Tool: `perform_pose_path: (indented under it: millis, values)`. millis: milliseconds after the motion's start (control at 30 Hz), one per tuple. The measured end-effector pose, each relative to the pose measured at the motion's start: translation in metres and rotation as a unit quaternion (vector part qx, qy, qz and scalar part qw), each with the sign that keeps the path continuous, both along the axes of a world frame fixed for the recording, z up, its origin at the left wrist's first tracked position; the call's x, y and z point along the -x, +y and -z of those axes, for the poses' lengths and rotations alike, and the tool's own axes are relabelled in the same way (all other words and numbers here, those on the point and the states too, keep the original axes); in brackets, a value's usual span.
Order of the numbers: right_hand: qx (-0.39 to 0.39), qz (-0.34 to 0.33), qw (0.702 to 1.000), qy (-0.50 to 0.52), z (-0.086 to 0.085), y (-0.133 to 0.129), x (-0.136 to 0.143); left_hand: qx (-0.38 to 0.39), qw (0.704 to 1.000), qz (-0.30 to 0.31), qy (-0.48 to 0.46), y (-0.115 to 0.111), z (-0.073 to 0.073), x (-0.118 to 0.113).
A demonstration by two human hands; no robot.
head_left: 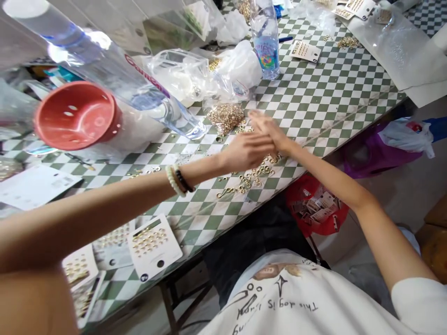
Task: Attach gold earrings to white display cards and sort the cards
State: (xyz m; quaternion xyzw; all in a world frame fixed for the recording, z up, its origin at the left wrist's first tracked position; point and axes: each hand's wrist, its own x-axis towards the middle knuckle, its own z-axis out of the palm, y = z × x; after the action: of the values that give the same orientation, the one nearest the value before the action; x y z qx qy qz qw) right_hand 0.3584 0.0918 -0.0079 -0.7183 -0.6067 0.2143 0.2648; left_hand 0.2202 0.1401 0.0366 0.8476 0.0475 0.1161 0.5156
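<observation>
My left hand (247,150), with light and dark bead bracelets at its wrist, reaches in from the left. Its fingers are curled, and whatever they hold is hidden. It touches my right hand (268,129), whose fingers are blurred by motion. Just left of the hands lies a clear bag of small gold pieces (226,117). Loose gold rings and hooks (246,181) are scattered on the checkered table below them. White cards with rows of gold earrings (153,246) lie near the front edge at lower left.
A red bowl (75,118) and a large tilted clear bottle (139,88) stand at left. Behind are plastic bags (195,74) and a labelled bottle (266,51). An earring card (305,51) lies farther back. A red bag of cards (317,207) hangs below the table edge.
</observation>
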Motion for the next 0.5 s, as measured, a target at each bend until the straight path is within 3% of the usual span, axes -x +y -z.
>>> perform_pose_path:
  millis: [67,133,233,367,400,433,500]
  values:
    - [0.000,-0.033,0.999,0.008,0.001,0.001,0.035,-0.017,0.998,0.062,0.011,-0.014,0.007,0.009]
    - [-0.007,-0.053,0.998,0.023,-0.005,-0.003,0.055,-0.085,0.988,0.124,-0.026,-0.020,0.012,0.018]
    - [-0.029,-0.063,0.996,0.055,-0.016,-0.019,0.048,-0.234,0.943,0.192,-0.137,-0.026,0.014,0.037]
    - [-0.047,0.097,0.991,0.077,-0.013,-0.051,0.025,-0.392,0.848,0.230,-0.273,-0.034,0.007,0.056]
    - [-0.044,0.120,0.989,0.071,-0.008,-0.057,0.030,-0.403,0.844,0.218,-0.280,-0.034,0.005,0.052]
    - [-0.041,0.123,0.989,0.066,-0.003,-0.062,0.039,-0.399,0.860,0.186,-0.257,-0.032,0.003,0.043]
    - [-0.056,0.085,0.993,0.063,0.008,-0.062,0.066,-0.362,0.918,0.081,-0.138,-0.021,0.000,0.010]
